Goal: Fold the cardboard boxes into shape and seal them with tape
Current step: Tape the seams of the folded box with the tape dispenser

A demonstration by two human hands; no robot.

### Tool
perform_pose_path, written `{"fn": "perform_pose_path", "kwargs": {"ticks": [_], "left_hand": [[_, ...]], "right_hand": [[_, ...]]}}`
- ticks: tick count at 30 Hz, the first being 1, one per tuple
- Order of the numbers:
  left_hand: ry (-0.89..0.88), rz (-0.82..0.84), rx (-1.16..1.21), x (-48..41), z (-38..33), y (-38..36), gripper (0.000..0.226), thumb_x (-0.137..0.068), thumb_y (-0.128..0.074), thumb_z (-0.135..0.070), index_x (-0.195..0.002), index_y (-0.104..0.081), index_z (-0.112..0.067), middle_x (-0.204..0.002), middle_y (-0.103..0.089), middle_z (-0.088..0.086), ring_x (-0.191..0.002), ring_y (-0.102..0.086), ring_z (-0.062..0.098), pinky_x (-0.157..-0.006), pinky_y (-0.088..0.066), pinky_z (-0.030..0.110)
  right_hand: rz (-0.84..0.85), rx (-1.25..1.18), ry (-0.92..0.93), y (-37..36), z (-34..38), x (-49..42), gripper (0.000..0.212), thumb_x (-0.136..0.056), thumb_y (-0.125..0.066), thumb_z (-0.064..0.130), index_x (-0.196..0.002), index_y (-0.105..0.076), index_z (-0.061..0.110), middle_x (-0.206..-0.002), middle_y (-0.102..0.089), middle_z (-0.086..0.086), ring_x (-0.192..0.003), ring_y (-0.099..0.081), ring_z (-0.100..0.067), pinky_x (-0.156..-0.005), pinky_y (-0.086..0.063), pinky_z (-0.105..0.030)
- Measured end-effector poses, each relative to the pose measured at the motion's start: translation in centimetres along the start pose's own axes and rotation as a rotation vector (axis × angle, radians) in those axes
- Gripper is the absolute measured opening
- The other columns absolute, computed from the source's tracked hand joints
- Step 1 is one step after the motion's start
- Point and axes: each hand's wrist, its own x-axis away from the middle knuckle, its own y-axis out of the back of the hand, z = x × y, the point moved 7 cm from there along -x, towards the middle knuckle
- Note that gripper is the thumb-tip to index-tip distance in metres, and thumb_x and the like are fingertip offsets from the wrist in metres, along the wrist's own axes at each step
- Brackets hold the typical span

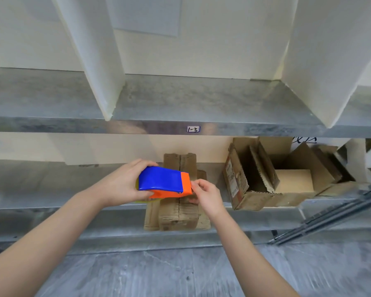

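Sealing is the step in hand: the left hand (pixel 124 183) grips the dispenser (pixel 163 181) just above the folded box (pixel 178 215) on the shelf (pixel 94 221), the right hand (pixel 206 194) pinches its orange end, seemingly after the tape, which next needs drawing out across the box.

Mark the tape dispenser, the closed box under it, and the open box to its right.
tape dispenser (pixel 161 179): head view, blue top cover.
closed box (pixel 176 215): head view, top flap near seam.
open box (pixel 236 181): head view, labelled left wall.
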Motion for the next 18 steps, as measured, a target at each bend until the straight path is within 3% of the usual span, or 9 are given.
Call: {"fn": "perform_pose_path", "kwargs": {"ticks": [5,8,11,15,18], "left_hand": [[-0.029,-0.006,0.069,-0.3,0.2,0.5,0.069,-0.072,-0.08,-0.04,-0.129,-0.043,-0.036,-0.113,-0.043,-0.027,-0.103,-0.043,-0.013,-0.087,-0.029,0.001],[-0.062,-0.018,0.091,-0.2,0.2,1.3,0.068,-0.071,-0.081,-0.041,-0.128,-0.044,-0.035,-0.112,-0.043,-0.03,-0.107,-0.041,-0.018,-0.087,-0.029,0.001],[-0.107,-0.005,0.092,-0.3,0.0,1.8,0.069,-0.07,-0.08,-0.045,-0.128,-0.045,-0.033,-0.114,-0.048,-0.02,-0.109,-0.043,-0.012,-0.087,-0.031,0.001],[-0.101,-0.009,0.094,0.0,1.1,2.3,0.068,-0.068,-0.077,-0.052,-0.126,-0.042,-0.039,-0.115,-0.051,-0.017,-0.109,-0.047,-0.004,-0.089,-0.036,0.005],[-0.088,-0.015,0.088,0.1,1.6,2.2,0.068,-0.069,-0.077,-0.051,-0.126,-0.043,-0.036,-0.116,-0.05,-0.019,-0.109,-0.046,-0.004,-0.087,-0.037,0.005]], "right_hand": [[-0.102,0.083,0.01,0.9,0.5,-0.3,0.024,-0.099,-0.051,0.022,-0.085,-0.063,0.008,-0.083,-0.065,-0.002,-0.083,-0.063,-0.013,-0.063,-0.057,-0.022],[-0.164,0.239,0.076,1.0,1.2,-0.6,0.023,-0.099,-0.051,0.023,-0.08,-0.063,0.019,-0.078,-0.064,0.003,-0.079,-0.062,-0.013,-0.067,-0.059,-0.029],[-0.226,0.324,0.086,0.9,1.3,-0.7,0.024,-0.098,-0.052,0.023,-0.076,-0.06,0.023,-0.071,-0.063,0.008,-0.072,-0.059,-0.014,-0.069,-0.054,-0.034],[-0.252,0.331,0.062,1.5,1.6,-1.0,0.023,-0.099,-0.052,0.025,-0.081,-0.063,0.017,-0.08,-0.069,0.004,-0.077,-0.06,-0.01,-0.064,-0.041,-0.019],[-0.232,0.325,0.057,1.4,1.8,-1.4,0.023,-0.099,-0.052,0.025,-0.078,-0.062,0.021,-0.081,-0.07,0.005,-0.082,-0.063,-0.01,-0.07,-0.044,-0.021]]}}
